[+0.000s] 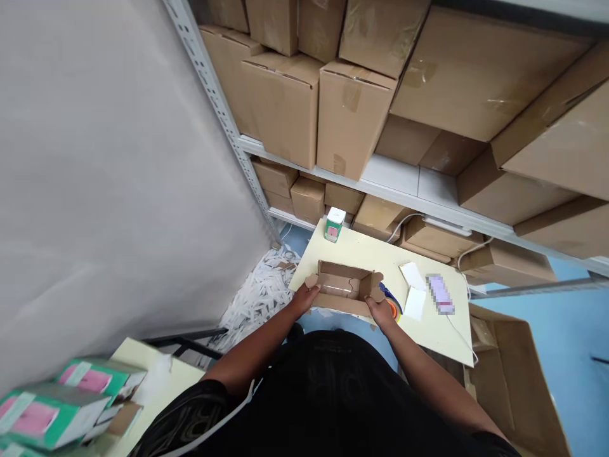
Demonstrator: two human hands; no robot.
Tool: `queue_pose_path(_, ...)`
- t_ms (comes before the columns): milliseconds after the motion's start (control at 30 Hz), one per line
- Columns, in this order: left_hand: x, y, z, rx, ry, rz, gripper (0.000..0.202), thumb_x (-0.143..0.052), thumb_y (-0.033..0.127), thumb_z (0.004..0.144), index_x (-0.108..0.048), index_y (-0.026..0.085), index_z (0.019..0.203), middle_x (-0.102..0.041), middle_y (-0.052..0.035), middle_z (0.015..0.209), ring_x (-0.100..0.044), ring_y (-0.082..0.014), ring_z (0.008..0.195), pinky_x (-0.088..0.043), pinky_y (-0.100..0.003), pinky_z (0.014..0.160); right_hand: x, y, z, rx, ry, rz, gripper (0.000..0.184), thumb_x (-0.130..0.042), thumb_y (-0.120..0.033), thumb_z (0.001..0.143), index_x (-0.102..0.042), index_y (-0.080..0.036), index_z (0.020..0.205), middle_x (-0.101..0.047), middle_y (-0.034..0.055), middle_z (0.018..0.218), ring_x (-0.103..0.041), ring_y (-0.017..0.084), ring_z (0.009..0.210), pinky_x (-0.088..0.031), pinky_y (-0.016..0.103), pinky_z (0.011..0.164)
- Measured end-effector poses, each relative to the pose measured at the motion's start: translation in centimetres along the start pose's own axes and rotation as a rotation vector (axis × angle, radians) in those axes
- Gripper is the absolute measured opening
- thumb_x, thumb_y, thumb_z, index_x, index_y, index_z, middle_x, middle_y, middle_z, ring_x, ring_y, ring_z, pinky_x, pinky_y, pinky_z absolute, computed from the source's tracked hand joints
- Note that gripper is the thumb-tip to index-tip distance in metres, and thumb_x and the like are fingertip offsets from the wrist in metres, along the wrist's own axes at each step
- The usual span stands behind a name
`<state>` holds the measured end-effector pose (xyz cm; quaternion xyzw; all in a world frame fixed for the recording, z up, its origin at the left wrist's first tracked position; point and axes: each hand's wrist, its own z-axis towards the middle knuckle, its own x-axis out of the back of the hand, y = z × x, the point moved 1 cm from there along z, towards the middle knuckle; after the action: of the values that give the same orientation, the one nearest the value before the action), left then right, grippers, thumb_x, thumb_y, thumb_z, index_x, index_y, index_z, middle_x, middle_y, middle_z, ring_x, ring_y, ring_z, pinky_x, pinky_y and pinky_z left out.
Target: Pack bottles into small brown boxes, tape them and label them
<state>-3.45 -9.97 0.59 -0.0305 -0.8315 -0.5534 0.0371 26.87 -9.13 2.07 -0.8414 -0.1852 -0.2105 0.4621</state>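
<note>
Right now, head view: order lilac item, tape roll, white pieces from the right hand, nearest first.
From the right hand:
1. Tape roll: immediately right.
2. White pieces: farther right, on the tabletop.
3. Lilac item: right of the white pieces.

We log a black top (349, 406), short-sleeved. Left sleeve (188, 409) carries big outlined letters, muted brownish-grey; right sleeve (495, 444) plain black where we see it. Dim chest lettering (328, 374), too faint for us to read fully. Thin whitish cable (249, 395) curves beside the left sleeve. Left hand (303, 301), right hand (380, 311): bare.
</note>
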Motion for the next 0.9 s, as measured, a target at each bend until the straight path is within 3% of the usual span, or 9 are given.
queue_pose_path(200, -1.6, 2.3, -4.5, -0.2, 0.079, -0.22, 0.064, -0.072, 0.048, 0.082, -0.061, 0.02, 0.139, -0.067, -0.0103, 0.137, -0.058, -0.0329, 0.129, -0.042, -0.048, 0.112, 3.3, -1.8, 2.1, 0.274, -0.075, -0.065, 0.051, -0.06, -0.054, 0.08, -0.074, -0.016, 0.111, -0.079, 0.0135, 0.109, -0.071, 0.034, 0.113, -0.056, 0.037, 0.091)
queue_pose_path(333, -1.9, 2.7, -10.3, -0.278, 0.206, -0.388, 0.071, -0.075, 0.041, 0.08, -0.056, 0.024, 0.146, -0.057, -0.0113, 0.148, -0.062, -0.0304, 0.12, -0.047, -0.045, 0.104, 4.5, -5.2, 2.6, 0.391, -0.228, -0.075, 0.055, -0.064, -0.053, 0.079, -0.072, -0.014, 0.117, -0.078, 0.0123, 0.111, -0.069, 0.032, 0.113, -0.055, 0.034, 0.091)
queue_pose_path(433, -2.0, 2.4, -15.9, -0.321, 0.352, -0.392, 0.063, -0.073, 0.042, 0.084, -0.06, 0.023, 0.143, -0.058, -0.0127, 0.147, -0.063, -0.0304, 0.119, -0.048, -0.044, 0.103, 3.9, -7.6, 1.8, 0.488, -0.359, -0.132, 0.057, -0.066, -0.054, 0.078, -0.072, -0.015, 0.12, -0.076, 0.0112, 0.118, -0.067, 0.032, 0.115, -0.053, 0.035, 0.096)
queue_pose_path(533, -1.4, 1.9, -22.3, -0.355, 0.54, -0.295, 0.049, -0.068, 0.044, 0.091, -0.068, 0.02, 0.134, -0.062, -0.0145, 0.143, -0.059, -0.0325, 0.129, -0.046, -0.045, 0.107, 1.9, -9.3, -0.4, 0.579, -0.484, -0.211, 0.06, -0.066, -0.056, 0.078, -0.071, -0.014, 0.12, -0.074, 0.0126, 0.123, -0.066, 0.033, 0.117, -0.052, 0.036, 0.096)
queue_pose_path(633, -0.2, 1.1, -29.6, -0.352, 0.666, -0.179, 0.041, -0.067, 0.04, 0.093, -0.072, 0.02, 0.128, -0.061, -0.0146, 0.146, -0.055, -0.0326, 0.137, -0.043, -0.045, 0.112, -1.5, -10.5, -4.0, 0.665, -0.594, -0.272, 0.06, -0.065, -0.056, 0.078, -0.07, -0.012, 0.118, -0.073, 0.015, 0.125, -0.066, 0.033, 0.116, -0.053, 0.035, 0.092)
queue_pose_path(767, 1.2, -1.1, -39.3, -0.279, 0.788, -0.068, 0.035, -0.062, 0.032, 0.094, -0.072, 0.019, 0.125, -0.065, -0.0125, 0.141, -0.063, -0.0266, 0.126, -0.048, -0.039, 0.107, -7.1, -11.3, -10.5, 0.778, -0.721, -0.361, 0.06, -0.064, -0.058, 0.075, -0.072, -0.012, 0.113, -0.075, 0.0164, 0.12, -0.068, 0.034, 0.113, -0.054, 0.035, 0.086)
queue_pose_path(900, 2.2, -4.4, -48.6, -0.078, 0.966, 0.161, 0.029, -0.058, 0.03, 0.094, -0.074, 0.02, 0.117, -0.075, -0.008, 0.12, -0.069, -0.0224, 0.111, -0.05, -0.034, 0.1, -12.2, -10.3, -18.1, 0.835, -0.782, -0.483, 0.056, -0.064, -0.058, 0.073, -0.074, -0.014, 0.107, -0.077, 0.0164, 0.116, -0.069, 0.035, 0.111, -0.054, 0.036, 0.083)
